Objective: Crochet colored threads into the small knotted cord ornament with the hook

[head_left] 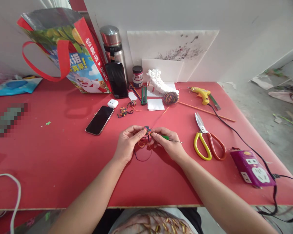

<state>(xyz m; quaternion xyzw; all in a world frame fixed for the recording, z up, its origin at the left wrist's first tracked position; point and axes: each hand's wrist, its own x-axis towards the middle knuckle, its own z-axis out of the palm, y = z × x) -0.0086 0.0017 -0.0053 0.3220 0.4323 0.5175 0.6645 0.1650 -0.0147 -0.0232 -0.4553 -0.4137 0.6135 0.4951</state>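
A small multicoloured crocheted piece [147, 130] is pinched between both hands above the red table. My left hand [129, 140] grips its left side with thumb and fingers. On its right side are the thumb and fingertips of my right hand [169, 143]. A crochet hook [165, 137] with a green handle is tucked in that same hand, its thin metal shaft pointing right. Loose yarn ends [143, 160] hang in loops below the piece. One strand runs up to a variegated yarn ball [171, 97]. My fingers partly cover the piece.
Scissors [203, 130], a purple power socket [252, 168] and a yellow glue gun [200, 93] with its cable lie right. Left are a phone [100, 120], an earphone case [112, 103] and a crocheted scrap [123, 112]. Behind stand a bag [88, 65] and a steel flask [111, 35].
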